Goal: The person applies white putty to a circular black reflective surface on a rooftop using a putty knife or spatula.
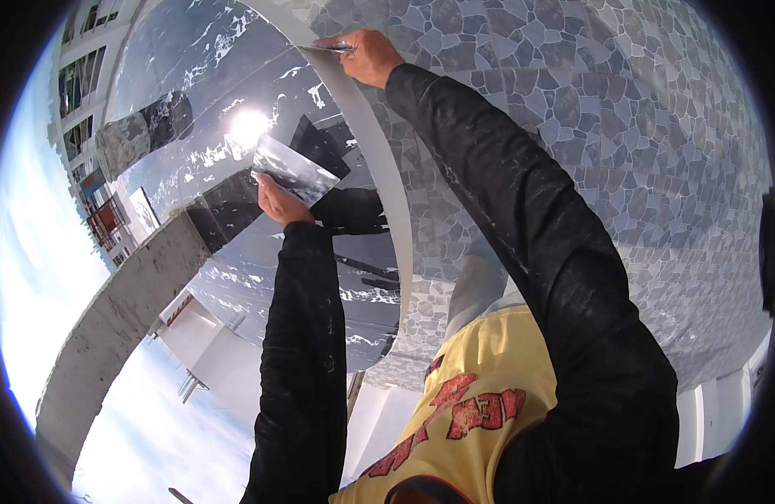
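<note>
My left hand (280, 202) grips the lower left end of a flat rectangular metal plate (295, 170), which reflects light. Behind the plate is a glossy dark marble-patterned surface (228, 76). Farther up, my right hand (372, 59) is closed on a thin flat blade (330, 48). The blade's end lies at the pale curved strip (369, 134) that borders the glossy surface. The blade's handle is mostly hidden in my fingers.
Grey stone-patterned tiling (589, 143) covers the right side. A rough concrete beam (123, 294) runs from the lower left to the glossy surface. A building with window openings (85, 80) and bright sky show at the left.
</note>
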`<state>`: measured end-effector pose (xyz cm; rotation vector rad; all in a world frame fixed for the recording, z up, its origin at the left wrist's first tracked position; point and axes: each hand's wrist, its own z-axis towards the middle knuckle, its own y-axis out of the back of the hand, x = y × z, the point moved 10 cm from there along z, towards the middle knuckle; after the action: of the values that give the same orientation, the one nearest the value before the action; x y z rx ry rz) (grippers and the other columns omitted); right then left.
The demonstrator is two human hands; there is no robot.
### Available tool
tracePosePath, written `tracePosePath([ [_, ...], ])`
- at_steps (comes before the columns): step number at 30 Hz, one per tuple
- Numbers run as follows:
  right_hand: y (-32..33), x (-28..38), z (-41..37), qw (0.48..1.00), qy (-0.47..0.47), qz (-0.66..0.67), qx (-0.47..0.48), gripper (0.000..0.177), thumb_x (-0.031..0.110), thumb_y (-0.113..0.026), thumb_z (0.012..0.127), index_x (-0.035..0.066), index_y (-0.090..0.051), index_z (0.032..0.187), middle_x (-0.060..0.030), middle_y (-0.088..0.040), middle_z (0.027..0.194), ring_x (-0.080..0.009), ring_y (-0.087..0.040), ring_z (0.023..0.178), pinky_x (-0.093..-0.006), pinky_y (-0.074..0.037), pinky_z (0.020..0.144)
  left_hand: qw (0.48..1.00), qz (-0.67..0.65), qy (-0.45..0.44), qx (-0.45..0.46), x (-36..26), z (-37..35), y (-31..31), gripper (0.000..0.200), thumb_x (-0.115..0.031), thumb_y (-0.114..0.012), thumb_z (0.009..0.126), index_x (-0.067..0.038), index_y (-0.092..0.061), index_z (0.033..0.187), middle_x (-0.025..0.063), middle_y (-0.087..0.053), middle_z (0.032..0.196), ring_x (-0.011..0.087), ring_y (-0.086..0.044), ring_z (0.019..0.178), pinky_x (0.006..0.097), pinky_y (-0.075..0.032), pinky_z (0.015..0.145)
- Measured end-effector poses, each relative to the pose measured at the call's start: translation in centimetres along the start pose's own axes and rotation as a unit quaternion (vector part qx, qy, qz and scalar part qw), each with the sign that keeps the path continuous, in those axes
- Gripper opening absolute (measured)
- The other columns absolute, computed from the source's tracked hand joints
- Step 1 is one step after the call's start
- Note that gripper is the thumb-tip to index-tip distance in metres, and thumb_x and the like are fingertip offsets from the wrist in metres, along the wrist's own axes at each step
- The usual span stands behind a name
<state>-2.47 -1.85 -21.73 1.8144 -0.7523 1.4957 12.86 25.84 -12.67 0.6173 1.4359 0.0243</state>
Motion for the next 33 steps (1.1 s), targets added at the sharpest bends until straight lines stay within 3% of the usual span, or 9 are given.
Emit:
tracePosePath([
  [2,-0.6,-0.7,-0.6,1.0,0.003,-0.002,-0.006,0.043,0.004,-0.058,0.084,0.024,-0.069,0.121,-0.016,-0.072,0.091,-0.0218,-0.071,0.078,-0.0317,-0.054,0.068,1.0,-0.017,0.0,-0.006,-0.1,-0.1,0.0,0.056,-0.046,-0.046,0.102,0.007,-0.063,0.106,0.0063,-0.063,0.095,0.0142,-0.055,0.086,0.03,-0.046,0.079],
  [4,-0.5,-0.7,-1.3,0.998,0.047,0.023,-0.032,0.047,0.008,-0.058,0.083,0.033,-0.067,0.122,-0.0187,-0.071,0.09,-0.032,-0.07,0.075,-0.0365,-0.057,0.075,1.0,-0.011,0.001,-0.006,-0.5,-0.4,-0.3,0.057,-0.047,-0.047,0.101,0.007,-0.063,0.107,0.007,-0.063,0.095,0.0146,-0.056,0.085,0.0302,-0.046,0.079],
  [5,-0.3,-0.5,-1.7,0.998,0.046,0.023,-0.034,0.047,0.008,-0.058,0.083,0.033,-0.067,0.122,-0.0187,-0.071,0.09,-0.032,-0.07,0.075,-0.0365,-0.057,0.075,1.0,-0.007,0.0,-0.008,-0.5,-0.4,-0.2,0.058,-0.048,-0.047,0.101,0.007,-0.063,0.107,0.0077,-0.063,0.096,0.015,-0.056,0.085,0.0305,-0.047,0.079],
  [7,-0.5,-0.3,-3.1,0.999,0.035,0.027,-0.02,0.05,-0.002,-0.058,0.08,0.023,-0.069,0.122,-0.016,-0.071,0.108,-0.0243,-0.072,0.087,-0.03,-0.056,0.079,1.0,0.011,-0.013,-0.008,-0.8,-0.5,-0.1,0.058,-0.048,-0.046,0.101,0.008,-0.062,0.107,0.008,-0.063,0.095,0.0154,-0.056,0.085,0.0306,-0.047,0.078],
  [13,-0.4,-0.3,-5.9,0.996,0.057,0.053,-0.044,0.052,-0.005,-0.058,0.078,0.017,-0.067,0.124,-0.0141,-0.068,0.118,-0.0255,-0.068,0.105,-0.0298,-0.053,0.092,0.999,0.03,-0.035,-0.014,-1.0,-0.6,0.0,0.056,-0.044,-0.044,0.102,0.008,-0.062,0.105,0.0085,-0.063,0.094,0.0162,-0.056,0.084,0.0311,-0.046,0.077],
  [17,-0.1,-0.4,-7.7,0.994,0.079,0.051,-0.064,0.056,-0.004,-0.056,0.074,0.021,-0.067,0.124,-0.0135,-0.066,0.12,-0.0309,-0.068,0.099,-0.0332,-0.054,0.09,0.998,0.042,-0.048,-0.013,-1.1,-0.4,0.0,0.055,-0.043,-0.044,0.101,0.009,-0.062,0.103,0.0092,-0.063,0.093,0.0169,-0.055,0.083,0.0318,-0.046,0.076],
  [20,0.0,-0.1,-9.5,0.993,0.074,0.07,-0.06,0.057,-0.006,-0.053,0.072,0.018,-0.067,0.123,-0.0111,-0.065,0.122,-0.0304,-0.067,0.102,-0.0322,-0.053,0.092,0.996,0.06,-0.057,-0.018,-1.7,-1.0,-0.1,0.055,-0.043,-0.044,0.101,0.009,-0.062,0.101,0.0094,-0.062,0.093,0.0171,-0.055,0.082,0.0318,-0.045,0.076],
  [22,-0.2,0.1,-10.6,0.995,0.063,0.072,-0.04,0.062,-0.011,-0.058,0.073,0.016,-0.063,0.129,-0.011,-0.064,0.126,-0.0267,-0.063,0.114,-0.0317,-0.05,0.1,0.996,0.062,-0.064,-0.021,-1.9,-1.0,-0.2,0.054,-0.042,-0.044,0.101,0.009,-0.062,0.101,0.0092,-0.062,0.092,0.0169,-0.054,0.081,0.0316,-0.045,0.075],
  [33,-1.3,-0.4,-17.1,0.994,0.075,0.063,-0.052,0.072,-0.017,-0.053,0.068,0.012,-0.058,0.134,-0.0076,-0.058,0.136,-0.0249,-0.053,0.127,-0.0337,-0.042,0.109,0.994,0.095,-0.043,-0.018,-0.8,-0.4,0.4,0.057,-0.042,-0.045,0.101,0.012,-0.061,0.104,0.0116,-0.063,0.095,0.0184,-0.055,0.083,0.0329,-0.046,0.076],
])
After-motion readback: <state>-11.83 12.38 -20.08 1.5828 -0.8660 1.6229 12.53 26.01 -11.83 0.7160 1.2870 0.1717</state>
